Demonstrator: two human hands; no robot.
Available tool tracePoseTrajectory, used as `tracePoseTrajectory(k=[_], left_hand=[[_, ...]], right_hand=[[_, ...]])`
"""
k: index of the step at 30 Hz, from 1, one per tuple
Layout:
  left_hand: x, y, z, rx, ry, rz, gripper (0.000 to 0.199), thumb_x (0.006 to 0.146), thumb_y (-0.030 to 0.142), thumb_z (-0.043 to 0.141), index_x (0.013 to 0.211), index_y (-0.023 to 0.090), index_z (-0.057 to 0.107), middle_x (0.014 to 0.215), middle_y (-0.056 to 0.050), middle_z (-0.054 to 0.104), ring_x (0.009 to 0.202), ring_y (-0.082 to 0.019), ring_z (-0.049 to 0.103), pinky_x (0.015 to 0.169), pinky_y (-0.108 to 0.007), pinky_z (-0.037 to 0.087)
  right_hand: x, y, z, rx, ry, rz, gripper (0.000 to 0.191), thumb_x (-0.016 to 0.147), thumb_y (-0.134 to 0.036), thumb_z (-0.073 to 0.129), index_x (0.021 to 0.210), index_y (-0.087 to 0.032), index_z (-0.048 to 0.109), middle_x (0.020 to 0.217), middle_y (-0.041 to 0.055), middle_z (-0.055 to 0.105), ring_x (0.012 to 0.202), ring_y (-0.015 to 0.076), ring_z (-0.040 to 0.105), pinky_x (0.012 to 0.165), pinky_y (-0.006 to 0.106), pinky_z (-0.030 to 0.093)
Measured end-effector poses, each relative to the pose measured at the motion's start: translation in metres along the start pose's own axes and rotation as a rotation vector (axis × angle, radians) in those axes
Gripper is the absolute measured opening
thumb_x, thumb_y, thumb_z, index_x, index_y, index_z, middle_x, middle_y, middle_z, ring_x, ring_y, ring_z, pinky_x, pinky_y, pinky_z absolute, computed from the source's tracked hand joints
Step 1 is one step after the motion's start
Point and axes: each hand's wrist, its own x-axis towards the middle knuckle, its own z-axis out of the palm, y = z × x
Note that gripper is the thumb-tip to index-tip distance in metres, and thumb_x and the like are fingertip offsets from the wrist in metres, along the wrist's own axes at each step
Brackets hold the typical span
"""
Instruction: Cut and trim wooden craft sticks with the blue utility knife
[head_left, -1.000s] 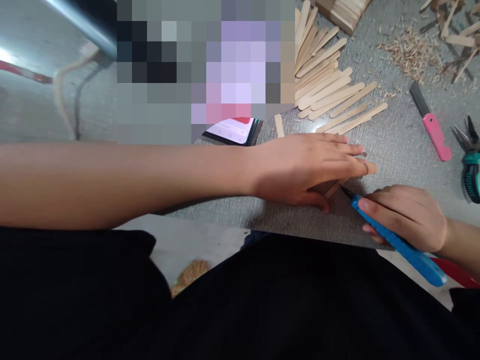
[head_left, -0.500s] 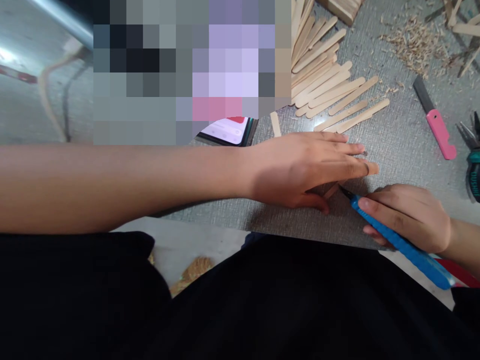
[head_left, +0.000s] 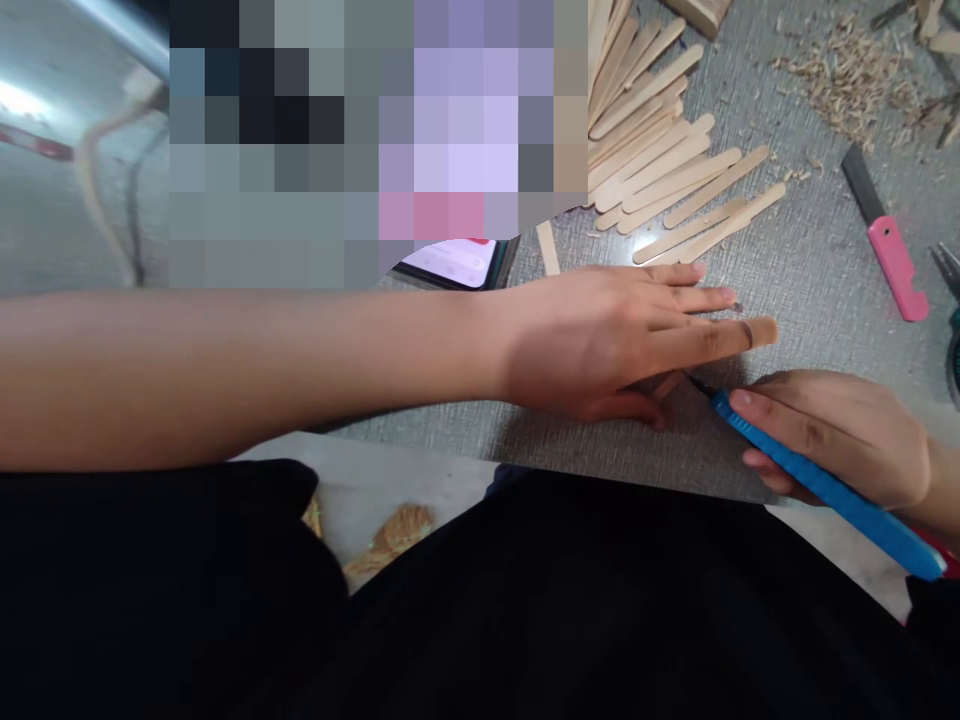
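My left hand [head_left: 626, 340] lies palm down on the grey tabletop, its fingers stretched and spread. Beneath it, a short end of a wooden craft stick [head_left: 670, 384] shows between thumb and index finger; the rest is hidden. In my right hand [head_left: 847, 435] is a blue utility knife [head_left: 817, 482], held with the index finger along its top. Its dark blade points left, and the tip is at or very near the end of that stick. Whether the blade touches the wood I cannot tell.
Many loose craft sticks [head_left: 660, 165] lie fanned beyond my left hand. A phone [head_left: 454, 262] is left of them. At the right are a pink-handled blade [head_left: 896, 265], partly visible pliers [head_left: 949, 270] and a heap of wood shavings [head_left: 847, 80]. The table's front edge runs by my lap.
My right hand and the knife sit slightly further right, and my left index finger reaches a little further out. The view has shifted slightly; the stick end remains beneath my left hand.
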Motion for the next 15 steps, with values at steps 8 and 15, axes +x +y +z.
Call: tracePoseTrajectory(k=[8,15], left_hand=[[-0.0009,0.004,-0.0043,0.002,-0.047,-0.037,0.084,0.11,0.033,0.066,0.183,0.019,0.028,0.156,-0.017,0.074,0.172,-0.031,0.047,0.146,-0.055,0.031],[0.0008,0.0064,-0.0099,-0.005,-0.083,-0.042,0.083,0.107,0.029,0.072,0.18,0.017,0.035,0.153,-0.02,0.077,0.172,-0.034,0.048,0.142,-0.06,0.038]], right_hand=[[-0.0011,0.0012,-0.0067,0.129,-0.073,0.042,0.047,0.116,-0.013,0.055,0.163,-0.014,0.048,0.096,-0.0006,0.082,0.078,0.0121,0.072,0.077,0.021,0.059],[-0.0001,-0.0027,-0.0082,0.055,-0.067,0.046,0.029,0.121,-0.018,0.051,0.149,-0.012,0.056,0.101,0.0046,0.085,0.077,0.0123,0.074,0.073,0.023,0.059]])
